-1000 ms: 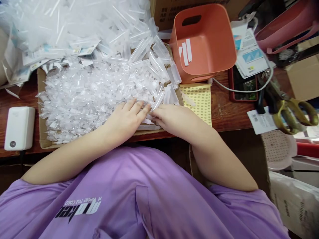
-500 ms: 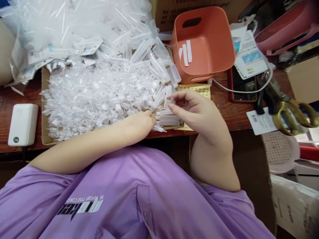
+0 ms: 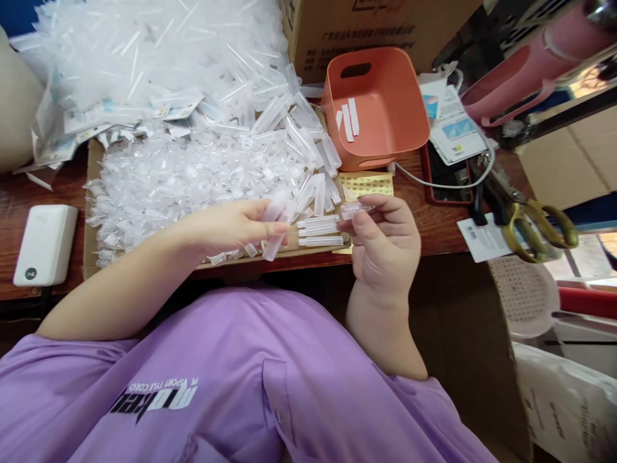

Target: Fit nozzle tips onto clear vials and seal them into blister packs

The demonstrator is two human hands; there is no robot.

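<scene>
My left hand (image 3: 231, 226) is closed on a translucent plastic tube (image 3: 274, 245), pinched between thumb and fingers over the box's front edge. To the right, my right hand (image 3: 387, 241) pinches a small clear plastic nozzle cap (image 3: 354, 209), its pointed end toward my fingers. The two held pieces are apart. Between the hands, a few flat tubes (image 3: 319, 231) lie side by side at the corner of the shallow cardboard box (image 3: 91, 251). A heap of clear nozzle caps (image 3: 193, 173) fills most of that box, with loose tubes (image 3: 303, 141) at its right side.
Behind the box rises a big pile of translucent tubes (image 3: 164, 51). An orange bin (image 3: 380, 128) with white strips stands at the back right, before a carton (image 3: 366, 29). Gold-handled scissors (image 3: 540, 222), a phone (image 3: 446, 177) and a cable lie right; a white power bank (image 3: 45, 244) left.
My left hand has lifted from the box's front edge and now shows a tube in its grip. My right hand has turned palm up, holding the nozzle cap. The view has shifted slightly.
</scene>
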